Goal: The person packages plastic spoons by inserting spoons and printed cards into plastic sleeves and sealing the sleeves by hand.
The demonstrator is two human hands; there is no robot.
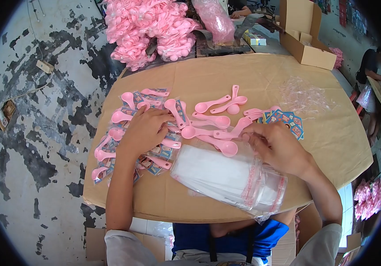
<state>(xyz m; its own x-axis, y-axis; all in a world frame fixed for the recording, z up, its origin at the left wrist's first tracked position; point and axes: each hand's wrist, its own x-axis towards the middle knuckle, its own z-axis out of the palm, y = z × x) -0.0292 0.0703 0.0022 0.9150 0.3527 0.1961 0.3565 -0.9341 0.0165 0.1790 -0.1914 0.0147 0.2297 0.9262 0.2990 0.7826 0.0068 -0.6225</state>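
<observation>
My left hand lies over a pile of pink spoons packed with printed cards in clear bags, its fingers stretched out across the packs. At its fingertips is a packed pink spoon. My right hand is curled above the upper right part of a stack of clear plastic bags. What its fingers pinch, if anything, is hidden. Loose pink spoons lie between my hands, one close to my right fingertips. Printed blue cards sit just behind my right hand.
More loose pink spoons lie farther back on the brown-covered table. A heap of clear plastic strips is at the right. Beyond the table are a large mound of pink spoons, a cardboard box and other people.
</observation>
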